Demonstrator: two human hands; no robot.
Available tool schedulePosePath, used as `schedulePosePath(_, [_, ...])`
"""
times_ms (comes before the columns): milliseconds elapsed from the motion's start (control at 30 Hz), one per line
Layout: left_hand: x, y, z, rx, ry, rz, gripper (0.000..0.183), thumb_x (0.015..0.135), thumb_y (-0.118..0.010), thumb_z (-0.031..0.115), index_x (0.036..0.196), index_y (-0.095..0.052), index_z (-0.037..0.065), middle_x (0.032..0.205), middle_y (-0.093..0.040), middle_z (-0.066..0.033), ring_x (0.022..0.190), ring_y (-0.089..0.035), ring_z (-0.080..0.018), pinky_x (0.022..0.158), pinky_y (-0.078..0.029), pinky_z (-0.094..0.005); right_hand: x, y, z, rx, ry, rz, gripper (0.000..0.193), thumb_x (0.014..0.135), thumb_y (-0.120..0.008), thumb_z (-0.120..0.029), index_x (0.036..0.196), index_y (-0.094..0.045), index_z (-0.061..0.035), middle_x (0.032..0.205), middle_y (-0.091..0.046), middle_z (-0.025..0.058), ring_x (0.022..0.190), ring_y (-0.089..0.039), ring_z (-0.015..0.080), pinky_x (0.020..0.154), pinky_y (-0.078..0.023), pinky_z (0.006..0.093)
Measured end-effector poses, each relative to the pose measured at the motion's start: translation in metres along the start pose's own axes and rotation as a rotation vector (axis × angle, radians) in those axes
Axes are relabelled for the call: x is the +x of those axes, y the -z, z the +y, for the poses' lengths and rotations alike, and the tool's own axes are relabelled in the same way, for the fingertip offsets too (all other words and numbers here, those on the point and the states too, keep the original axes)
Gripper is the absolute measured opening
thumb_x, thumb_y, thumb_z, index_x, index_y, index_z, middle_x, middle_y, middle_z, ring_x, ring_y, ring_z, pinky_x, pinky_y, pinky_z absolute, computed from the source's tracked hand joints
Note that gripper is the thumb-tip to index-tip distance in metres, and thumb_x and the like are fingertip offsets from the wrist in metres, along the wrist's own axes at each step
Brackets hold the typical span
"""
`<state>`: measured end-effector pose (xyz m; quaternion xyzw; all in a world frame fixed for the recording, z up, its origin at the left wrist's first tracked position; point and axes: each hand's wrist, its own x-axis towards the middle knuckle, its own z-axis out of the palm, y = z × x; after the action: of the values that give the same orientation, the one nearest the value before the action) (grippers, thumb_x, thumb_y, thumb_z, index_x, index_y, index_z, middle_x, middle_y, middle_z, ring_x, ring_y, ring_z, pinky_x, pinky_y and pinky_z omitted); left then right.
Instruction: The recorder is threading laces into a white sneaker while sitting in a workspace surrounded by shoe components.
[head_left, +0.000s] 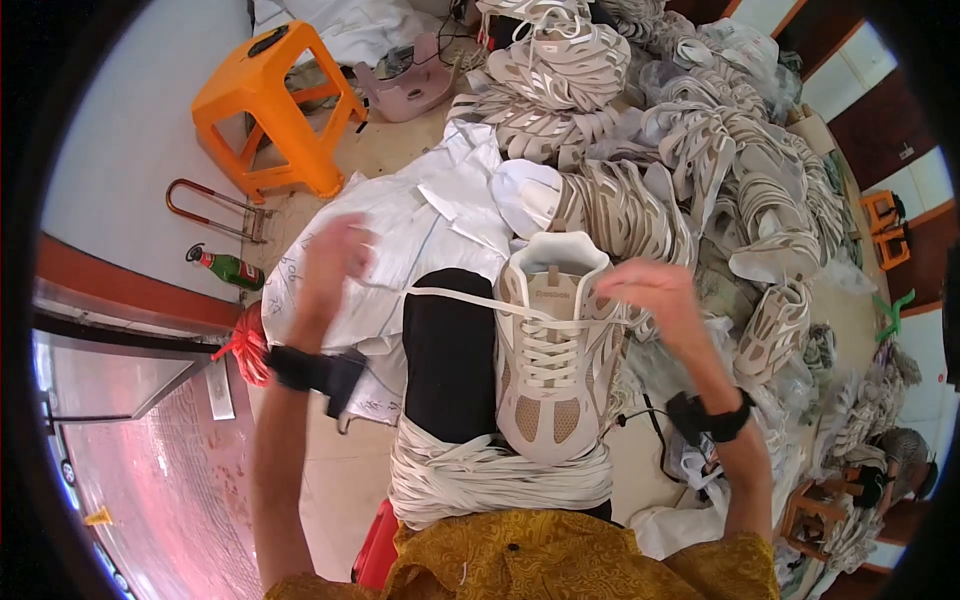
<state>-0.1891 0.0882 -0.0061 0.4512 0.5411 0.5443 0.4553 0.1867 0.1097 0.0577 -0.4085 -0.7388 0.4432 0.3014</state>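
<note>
A beige and white sneaker (553, 410) rests on my right thigh, toe toward me, its cream shoelace (465, 298) laced up the front. From the top eyelets one lace end stretches leftward across my black trouser leg (447, 370) to my left hand (342, 252). That hand is closed on the lace, though motion blurs its fingers. At the sneaker's right side, my right hand (655, 290) has its fingers drawn together on the other lace end, partly hidden. A thick bundle of loose cream laces (495, 482) lies across my lap.
Stacks of similar sneakers (620, 215) fill the floor ahead and right. White sacking (400, 225) lies ahead left, near an orange stool (275, 115), a green bottle (232, 268) and red string (250, 345). Another person (905, 465) sits at far right.
</note>
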Motion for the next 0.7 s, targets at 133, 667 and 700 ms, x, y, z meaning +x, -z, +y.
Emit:
schedulePosePath(133, [-0.037, -0.099, 0.023, 0.344, 0.097, -0.131, 0.017, 0.077, -0.055, 0.012, 0.09, -0.059, 0.003, 0.069, -0.057, -0.0027, 0.058, -0.05, -0.0086, 0.053, -0.04, -0.0214, 0.012, -0.052, -0.001, -0.319, 0.312, -0.066, 0.008, 0.072, -0.056, -0.012, 0.075, -0.06, -0.0044, 0.073, -0.058, 0.0066, 0.07, -0.058, 0.0212, 0.06, -0.046, 0.0296])
schedulePosePath(667, [-0.07, -0.139, 0.002, 0.823, -0.498, -0.241, 0.01, 0.073, -0.054, 0.0, 0.082, -0.049, 0.002, 0.068, -0.053, -0.0126, 0.063, -0.056, -0.0285, 0.051, -0.044, -0.0346, -0.011, -0.065, 0.013, -0.327, 0.308, -0.108, 0.011, 0.069, -0.059, -0.016, 0.074, -0.059, -0.0065, 0.074, -0.059, 0.0048, 0.066, -0.058, 0.0217, 0.057, -0.045, 0.0314])
schedulePosePath(700, [-0.07, -0.14, 0.001, 0.893, -0.552, -0.265, 0.012, 0.072, -0.053, 0.0, 0.082, -0.048, 0.003, 0.066, -0.052, -0.0122, 0.061, -0.055, -0.0275, 0.049, -0.044, -0.0352, -0.012, -0.065, 0.013, -0.352, 0.33, -0.107, 0.01, 0.069, -0.059, -0.015, 0.074, -0.059, -0.0065, 0.073, -0.058, 0.005, 0.066, -0.057, 0.0217, 0.057, -0.045, 0.0314])
